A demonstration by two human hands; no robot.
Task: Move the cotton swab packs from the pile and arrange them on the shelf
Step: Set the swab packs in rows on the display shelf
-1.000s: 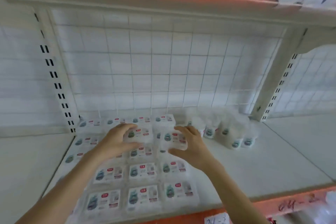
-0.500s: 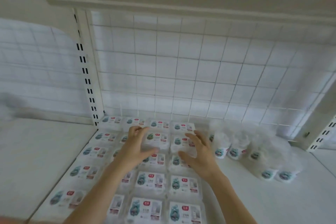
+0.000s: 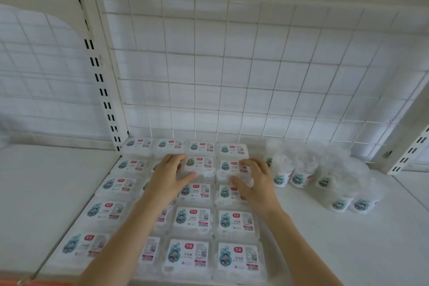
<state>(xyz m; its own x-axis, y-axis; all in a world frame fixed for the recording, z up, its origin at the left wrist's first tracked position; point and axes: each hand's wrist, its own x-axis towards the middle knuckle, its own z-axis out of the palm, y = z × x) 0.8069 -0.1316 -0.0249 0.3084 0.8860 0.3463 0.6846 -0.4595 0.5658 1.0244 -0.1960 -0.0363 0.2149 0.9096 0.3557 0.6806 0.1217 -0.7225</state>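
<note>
1. Cotton swab packs, flat clear plastic boxes with white labels bearing teal and red print (image 3: 193, 220), lie in a neat grid on the left part of the white metal shelf (image 3: 348, 251), running from its front edge back to the white wire-grid back panel (image 3: 232, 65).
2. The left hand (image 3: 167, 180) and right hand (image 3: 255, 181) sit over the second row from the back. The left fingers (image 3: 173, 160) curl over the far edge of one raised pack (image 3: 200, 165) with the thumb against its near side; the right fingers (image 3: 249, 165) and thumb bracket the neighbouring pack (image 3: 229, 169) in the same way.
3. Compared with a second ago, both hands have stayed on this pair of packs while the view has swung left and closer, so the rows now fill more of the picture.
4. My reading: the two packs are being seated as a second layer on the grid and squared up against their neighbours.
5. To the right, a loose pile of round, clear-wrapped cotton swab tubs with teal labels (image 3: 301, 172) stands on the same shelf, so there appears to be stock left to arrange.
</note>
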